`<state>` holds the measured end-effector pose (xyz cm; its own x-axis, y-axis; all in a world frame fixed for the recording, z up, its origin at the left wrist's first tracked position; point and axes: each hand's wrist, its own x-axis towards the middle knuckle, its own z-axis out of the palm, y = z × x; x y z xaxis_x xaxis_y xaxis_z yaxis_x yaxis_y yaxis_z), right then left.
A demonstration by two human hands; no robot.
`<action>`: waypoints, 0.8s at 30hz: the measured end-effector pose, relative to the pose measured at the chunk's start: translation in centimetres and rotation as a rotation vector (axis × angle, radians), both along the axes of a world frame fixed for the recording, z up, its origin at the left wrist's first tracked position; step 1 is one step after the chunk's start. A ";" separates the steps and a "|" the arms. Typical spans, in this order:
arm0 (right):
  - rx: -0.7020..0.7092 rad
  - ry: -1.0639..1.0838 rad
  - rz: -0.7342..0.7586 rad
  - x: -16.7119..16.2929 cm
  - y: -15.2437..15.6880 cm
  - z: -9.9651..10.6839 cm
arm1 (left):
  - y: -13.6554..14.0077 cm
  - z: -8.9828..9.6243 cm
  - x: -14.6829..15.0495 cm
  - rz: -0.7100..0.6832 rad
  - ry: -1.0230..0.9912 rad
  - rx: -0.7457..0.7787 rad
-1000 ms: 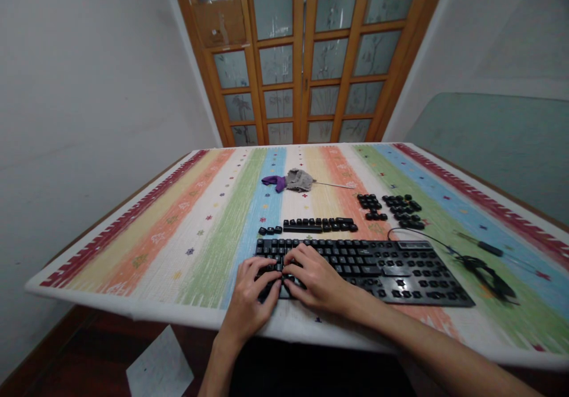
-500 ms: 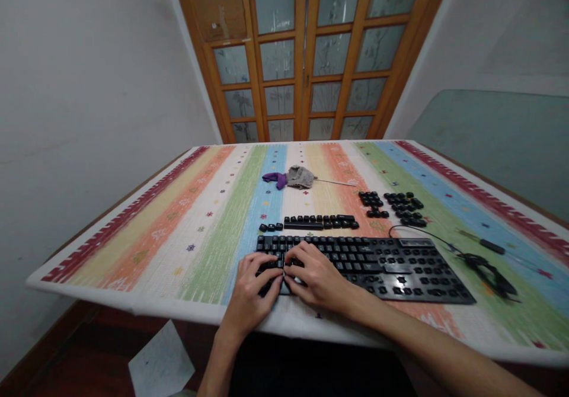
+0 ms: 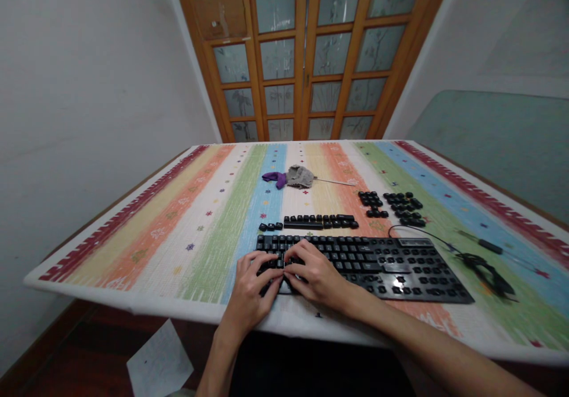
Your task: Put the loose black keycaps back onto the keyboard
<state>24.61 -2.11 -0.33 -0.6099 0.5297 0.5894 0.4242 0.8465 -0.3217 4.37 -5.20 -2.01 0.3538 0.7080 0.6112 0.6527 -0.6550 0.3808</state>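
Both hands rest on the left end of the black keyboard (image 3: pixel 355 263) at the counter's (image 3: pixel 155 231) near edge: left hand (image 3: pixel 249 293) and right hand (image 3: pixel 317 278), fingers curled together, pressing its keys. Beyond lie loose keycap rows (image 3: pixel 317 221), keycap clusters (image 3: pixel 393 205), then a grey cloth (image 3: pixel 299 176).

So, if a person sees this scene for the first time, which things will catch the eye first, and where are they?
First come the two hands, left hand and right hand, side by side on the left end of the black keyboard at the table's near edge. Under everything lies the brightly striped tablecloth. Behind the keyboard, loose black keycaps sit in rows, with another cluster to the right.
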 end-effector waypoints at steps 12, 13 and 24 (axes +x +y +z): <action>0.035 -0.040 -0.018 -0.7 0.1 -1.1 | -0.2 -0.2 0.3 0.020 0.030 0.034; 0.046 -0.056 -0.028 -0.7 0.1 -1.0 | -0.2 -0.2 0.3 0.022 0.031 0.036; -0.033 -0.069 -0.154 1.3 6.5 2.9 | -0.5 -0.5 0.1 -0.002 0.031 0.063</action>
<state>25.88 4.36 2.61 -0.5587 0.6382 0.5297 0.5704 0.7593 -0.3132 4.43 -5.71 -2.52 0.3743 0.6678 0.6434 0.6622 -0.6782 0.3187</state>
